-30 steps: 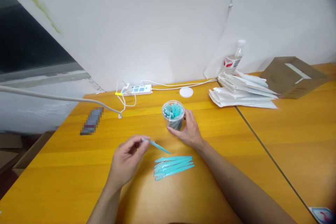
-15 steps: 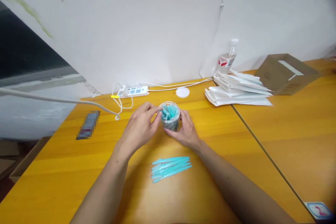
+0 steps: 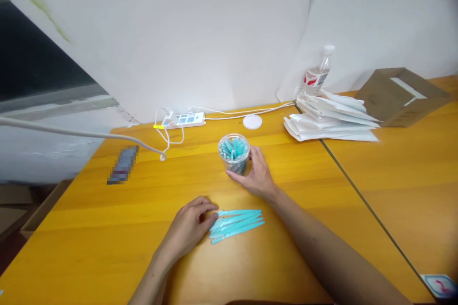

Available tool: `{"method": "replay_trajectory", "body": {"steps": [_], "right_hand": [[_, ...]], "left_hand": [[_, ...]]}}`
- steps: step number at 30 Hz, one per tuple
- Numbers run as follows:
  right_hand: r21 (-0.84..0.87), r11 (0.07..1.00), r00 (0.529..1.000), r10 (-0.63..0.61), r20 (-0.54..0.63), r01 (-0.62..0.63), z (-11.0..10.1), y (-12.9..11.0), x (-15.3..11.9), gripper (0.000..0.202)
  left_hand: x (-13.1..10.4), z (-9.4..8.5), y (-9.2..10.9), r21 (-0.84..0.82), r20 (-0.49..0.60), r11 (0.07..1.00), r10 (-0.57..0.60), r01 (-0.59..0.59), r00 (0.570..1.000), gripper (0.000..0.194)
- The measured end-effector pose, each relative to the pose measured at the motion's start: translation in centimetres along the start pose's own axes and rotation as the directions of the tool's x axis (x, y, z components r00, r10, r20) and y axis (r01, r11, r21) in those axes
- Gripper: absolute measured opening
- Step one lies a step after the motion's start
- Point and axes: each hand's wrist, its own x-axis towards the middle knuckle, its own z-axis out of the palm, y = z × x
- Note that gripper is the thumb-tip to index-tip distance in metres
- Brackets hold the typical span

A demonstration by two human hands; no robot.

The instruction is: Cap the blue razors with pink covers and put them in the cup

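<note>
My right hand (image 3: 258, 174) is wrapped round the right side of a clear round plastic tub (image 3: 234, 153), which stands upright on the table. The tub is packed with slim turquoise sticks that look like eyebrow razors. Nearer to me, several more turquoise eyebrow razors (image 3: 238, 224) lie side by side, with their clear, wider ends to the left. My left hand (image 3: 195, 219) rests at those ends, thumb and forefinger pinched at the end of the topmost razor. The tub's white round lid (image 3: 252, 122) lies flat behind it.
A white power strip (image 3: 186, 119) with cables lies along the wall. To the left is a blurred-out dark flat object (image 3: 123, 165). White paper packets (image 3: 332, 121), a bottle (image 3: 317, 74) and a cardboard box (image 3: 399, 97) stand back right. A cable (image 3: 89, 133) hangs in from the left.
My left hand has left the tub's rim and come down towards me to the loose razors. My right hand still holds the tub. The view has shifted slightly.
</note>
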Motion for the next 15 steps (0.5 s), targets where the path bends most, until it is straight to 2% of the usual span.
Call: {"method": "replay_trajectory", "body": {"steps": [10, 13, 15], "right_hand": [[-0.003, 1.000, 1.000, 0.015, 0.008, -0.015, -0.06, -0.21, -0.02, 0.076], [-0.006, 1.000, 1.000, 0.010, 0.005, -0.010, -0.05, -0.21, 0.01, 0.076], [0.000, 1.000, 1.000, 0.016, 0.008, -0.016, -0.06, -0.21, 0.03, 0.076]], "left_hand": [[-0.07, 0.91, -0.06, 0.028, -0.094, 0.997, 0.075, -0.072, 0.993, 0.019], [-0.09, 0.92, -0.31, -0.024, -0.101, 0.998, 0.050, -0.053, 0.994, 0.017], [-0.15, 0.41, -0.02, -0.092, -0.145, 0.994, 0.041, -0.055, 0.989, 0.018]]}}
